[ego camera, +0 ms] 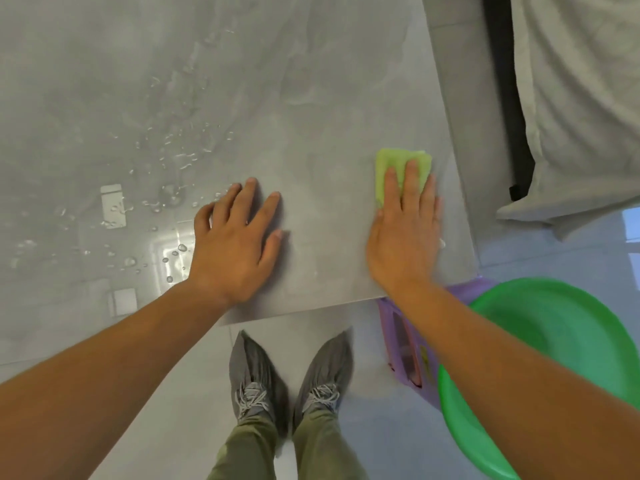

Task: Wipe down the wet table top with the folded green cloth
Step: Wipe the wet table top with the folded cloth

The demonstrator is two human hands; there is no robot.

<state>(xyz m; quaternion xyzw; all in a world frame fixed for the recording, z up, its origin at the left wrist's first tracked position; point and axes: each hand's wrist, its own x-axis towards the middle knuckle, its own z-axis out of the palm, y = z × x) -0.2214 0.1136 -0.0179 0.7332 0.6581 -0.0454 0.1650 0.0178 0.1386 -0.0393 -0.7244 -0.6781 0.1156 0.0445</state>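
Here the right hand (403,230) presses flat on the folded green cloth (401,168) near the table top's (311,98) right edge, droplets (166,202) lying leftward beyond the flat left hand (235,244).

green plastic basin (554,341) sat lower right, purple plastic item (405,351) partly behind it, grey shoe covers (256,368) stood on pale floor tiles (381,445), grey fabric (581,98) upper right

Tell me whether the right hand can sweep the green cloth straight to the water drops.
Probably not straight: the left hand lies on the table top between the green cloth, under the right hand, and the water drops. Bare surface beyond its fingertips leaves a way round.
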